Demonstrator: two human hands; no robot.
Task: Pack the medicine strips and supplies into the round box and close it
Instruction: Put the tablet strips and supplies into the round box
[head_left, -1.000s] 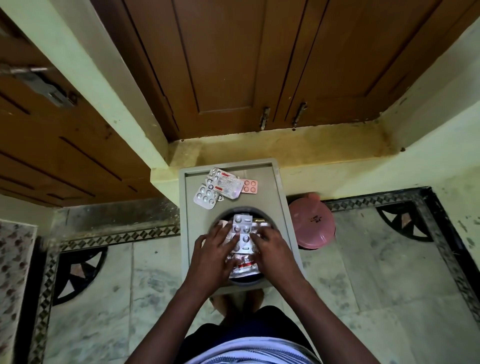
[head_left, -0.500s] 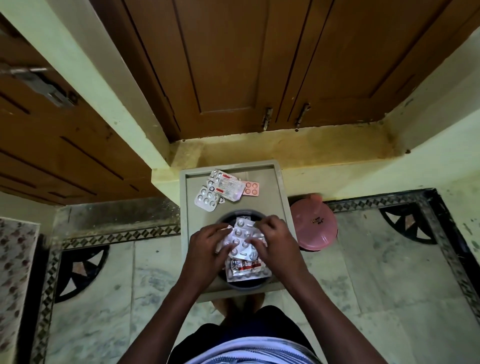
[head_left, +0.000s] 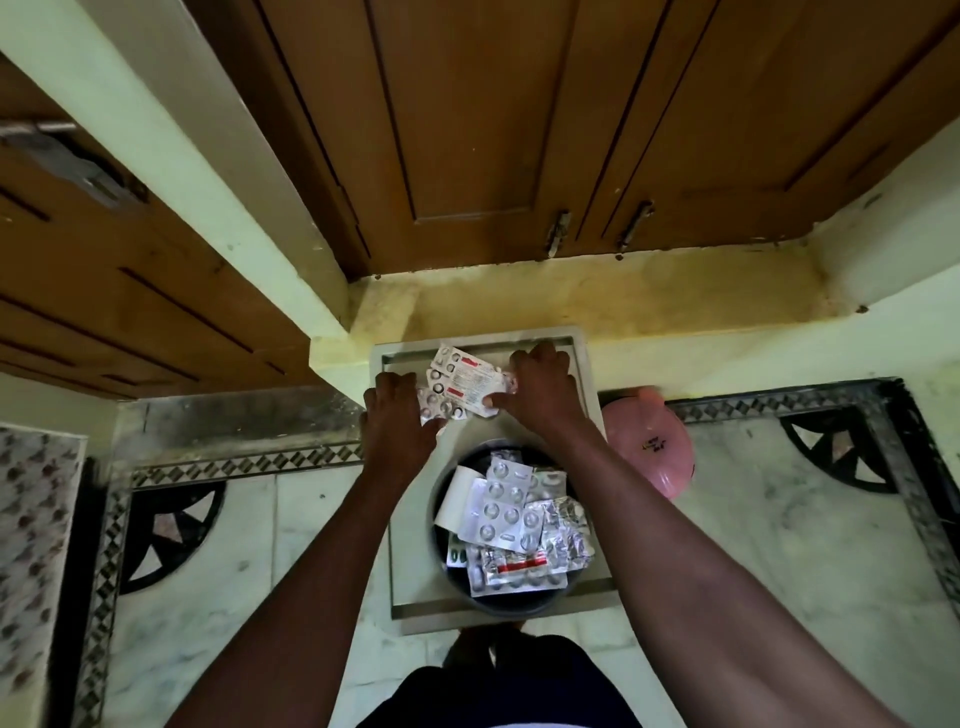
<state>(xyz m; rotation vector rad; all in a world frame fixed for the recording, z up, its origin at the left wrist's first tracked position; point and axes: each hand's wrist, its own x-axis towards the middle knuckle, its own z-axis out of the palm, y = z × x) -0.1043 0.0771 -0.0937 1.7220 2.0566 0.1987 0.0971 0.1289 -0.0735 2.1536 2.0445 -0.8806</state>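
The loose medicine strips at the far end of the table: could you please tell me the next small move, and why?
Probably gather the loose medicine strips into one stack and lift them toward the round box. The right hand pinches their right edge, the left hand touches their left edge, and the box stands open on the near side, its pink lid off on the floor.

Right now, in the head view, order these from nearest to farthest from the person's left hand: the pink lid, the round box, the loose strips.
1. Loose strips: far end of the tray, against the left hand.
2. Round box: on the tray, nearer the person.
3. Pink lid: off the tray, to its right.
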